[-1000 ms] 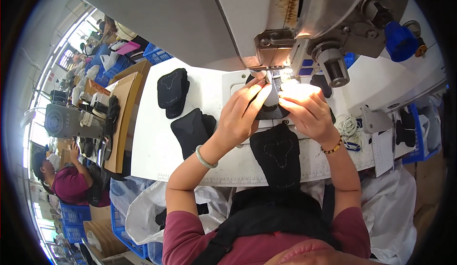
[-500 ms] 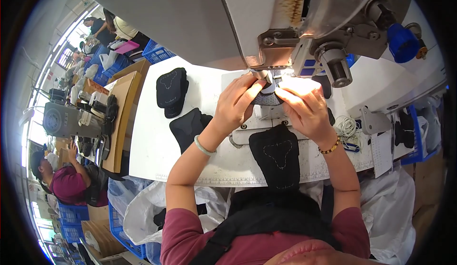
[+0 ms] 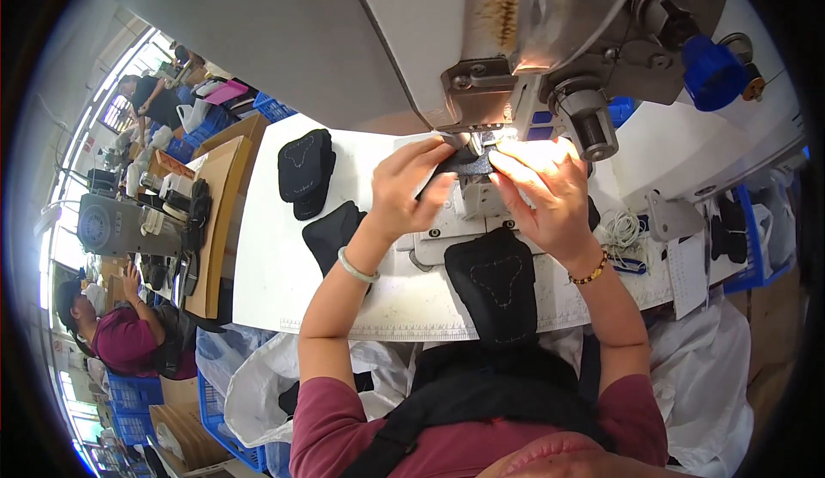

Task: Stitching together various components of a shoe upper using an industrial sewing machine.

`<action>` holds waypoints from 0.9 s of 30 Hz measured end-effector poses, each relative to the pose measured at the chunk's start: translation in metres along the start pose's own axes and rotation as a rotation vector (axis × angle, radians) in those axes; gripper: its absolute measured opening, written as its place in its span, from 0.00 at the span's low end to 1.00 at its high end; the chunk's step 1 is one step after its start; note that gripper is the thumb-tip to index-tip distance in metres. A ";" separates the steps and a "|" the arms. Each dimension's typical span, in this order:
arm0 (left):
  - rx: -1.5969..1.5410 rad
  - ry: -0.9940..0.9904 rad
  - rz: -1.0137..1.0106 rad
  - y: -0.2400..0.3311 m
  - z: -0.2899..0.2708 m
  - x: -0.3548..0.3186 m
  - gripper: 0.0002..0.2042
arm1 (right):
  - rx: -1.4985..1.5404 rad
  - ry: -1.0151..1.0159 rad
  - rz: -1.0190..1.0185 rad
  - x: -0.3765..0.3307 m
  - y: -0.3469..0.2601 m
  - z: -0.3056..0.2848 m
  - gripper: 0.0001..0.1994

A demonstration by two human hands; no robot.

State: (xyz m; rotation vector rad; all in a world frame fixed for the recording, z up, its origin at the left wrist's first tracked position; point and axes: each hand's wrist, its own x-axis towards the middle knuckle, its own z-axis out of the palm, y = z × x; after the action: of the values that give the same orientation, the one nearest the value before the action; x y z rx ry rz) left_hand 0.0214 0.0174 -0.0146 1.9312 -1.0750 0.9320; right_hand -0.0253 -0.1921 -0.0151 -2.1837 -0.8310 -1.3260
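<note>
At the far left of the frame, a co-worker in a maroon top sits w/ one hand raised; blue crates are just below. Near them, a bit to the right, there is a grey machine, and next to it a brown board.

Then comes the white table, w/ a ruler strip along its lower edge. On its left part lie two black pads: the upper pad w/ a stitched outline, and the lower pad, partly behind the L forearm.

In the ctr., the L hand, w/ a pale bangle on the wrist, is at the left end of a dark piece. The piece passes btw. its thumb and fingers, but the thumb is blurred, so I cannot tell if the grip is closed. The dark piece is in the upper ctr., under the head of the sewing machine, which fills the top of the frame. Below it, another stitched black pad, the front pad, reaches the table edge.

Right of ctr., the R hand, w/ a beaded bracelet, pinches the right end of the dark piece in bright lamp light.

Further right lie a coil of white cord and a blue cutter; a blue knob is in the upper right, and a blue crate at the right side.
</note>
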 end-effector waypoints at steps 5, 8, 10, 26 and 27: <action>-0.246 0.048 -0.446 -0.036 0.004 0.014 0.12 | 0.050 -0.011 0.045 0.001 -0.001 0.004 0.13; -0.320 -0.362 -0.552 -0.046 0.000 0.020 0.11 | 0.091 0.008 0.031 0.001 0.000 0.002 0.13; -0.926 -0.162 -1.255 -0.038 0.003 0.029 0.10 | 0.072 0.004 0.024 -0.002 0.002 0.002 0.14; -1.259 -0.031 -1.159 0.008 -0.003 0.020 0.14 | 0.057 0.000 -0.069 -0.013 -0.008 0.008 0.16; -1.261 -0.033 -1.160 0.011 -0.002 0.017 0.14 | 0.035 -0.040 -0.110 -0.013 -0.013 0.010 0.17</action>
State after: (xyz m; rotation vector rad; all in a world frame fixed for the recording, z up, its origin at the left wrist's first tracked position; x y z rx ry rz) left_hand 0.0177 0.0088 0.0032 1.0770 -0.2044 -0.4063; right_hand -0.0328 -0.1802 -0.0304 -2.1717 -0.9948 -1.3120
